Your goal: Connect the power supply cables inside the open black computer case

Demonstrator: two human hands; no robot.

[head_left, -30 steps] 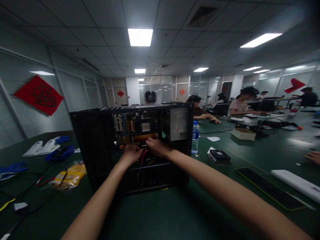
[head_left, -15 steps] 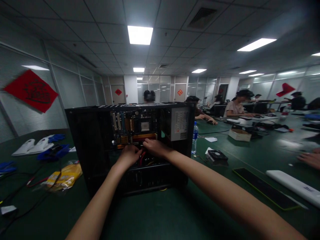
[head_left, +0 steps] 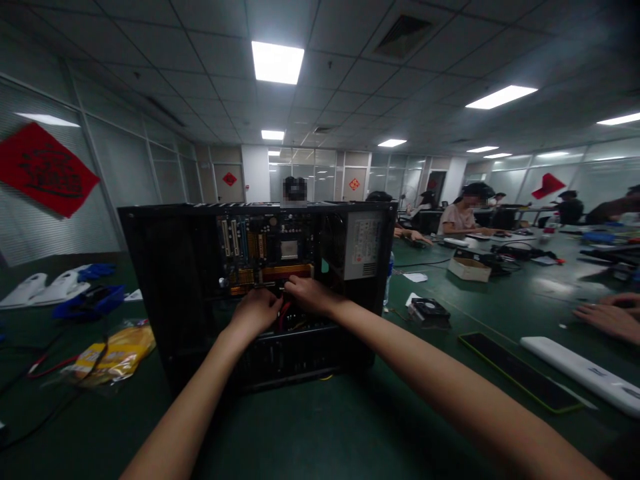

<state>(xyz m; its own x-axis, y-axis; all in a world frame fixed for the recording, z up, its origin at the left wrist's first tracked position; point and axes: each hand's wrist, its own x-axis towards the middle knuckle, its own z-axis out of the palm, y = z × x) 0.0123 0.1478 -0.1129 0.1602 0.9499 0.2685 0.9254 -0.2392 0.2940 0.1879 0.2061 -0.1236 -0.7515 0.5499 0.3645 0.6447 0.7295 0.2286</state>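
Computer case (head_left: 200, 280), black and open on its side, stands on the green table (head_left: 320, 427) with both hands reaching inside. Left hand (head_left: 256, 311) and right hand (head_left: 309, 295) sit close together, curled around red cables (head_left: 284, 315) just below the circuit board (head_left: 265, 250); whether they pinch a plug cannot be told. A hard tug here could likely bend a connector, or knuckles could scrape the board. Right of the hands lies a small fan (head_left: 427, 310).

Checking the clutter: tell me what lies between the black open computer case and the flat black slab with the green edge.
In the head view, a small black cooling fan on the green table.
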